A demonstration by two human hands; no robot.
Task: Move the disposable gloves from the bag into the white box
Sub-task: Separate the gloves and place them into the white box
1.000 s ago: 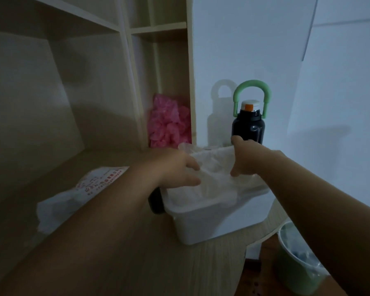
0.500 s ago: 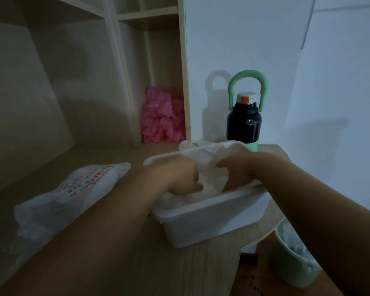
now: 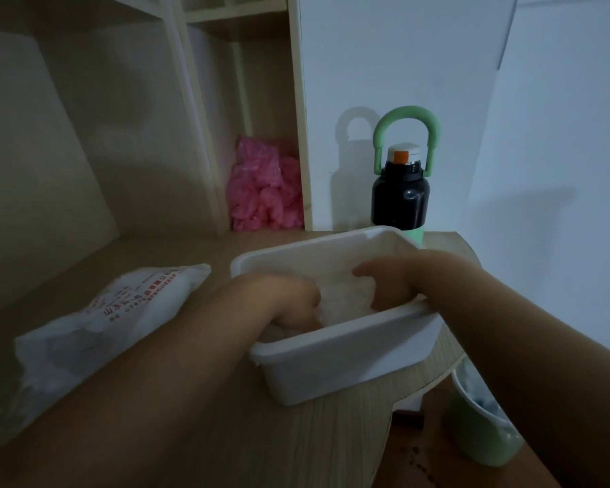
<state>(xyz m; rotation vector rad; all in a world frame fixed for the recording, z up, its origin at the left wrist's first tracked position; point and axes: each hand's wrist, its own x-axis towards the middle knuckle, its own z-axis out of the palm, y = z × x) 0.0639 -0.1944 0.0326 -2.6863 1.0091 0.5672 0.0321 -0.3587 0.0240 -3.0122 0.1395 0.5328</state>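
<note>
- One white box (image 3: 349, 361) is seen on the table (image 3: 191, 255), at the rounded right edge of it.
- One heap of thin, clear gloves (image 3: 346, 297) is seen inside the box; the single gloves cannot be counted, because they are crumpled together.
- Two hands are placed in the box, both on the gloves.
- The left hand (image 3: 289, 301) is set at the near left part of the box; its fingers are curled down into the gloves and are kept close together, and the tips are hidden in the heap.
- The right hand (image 3: 391, 280) is set at the right part of the box; its fingers are bent over the gloves like a claw, with the thumb turned toward the left hand.
- A small part of the heap is left visible between the two hands.
- One white bag (image 3: 96, 329) with red print is laid flat on the table, to the left of the box and apart from it; the left forearm is passed over its near end.
- One black bottle (image 3: 400, 195) with a green handle is placed upright just behind the box, by the wall.
- One pink heap (image 3: 265, 191) of crumpled plastic is kept in the lowest shelf (image 3: 205, 170) opening, behind the box and to its left.
- One green cup (image 3: 479, 431) is seen below the table edge, at the right.
</note>
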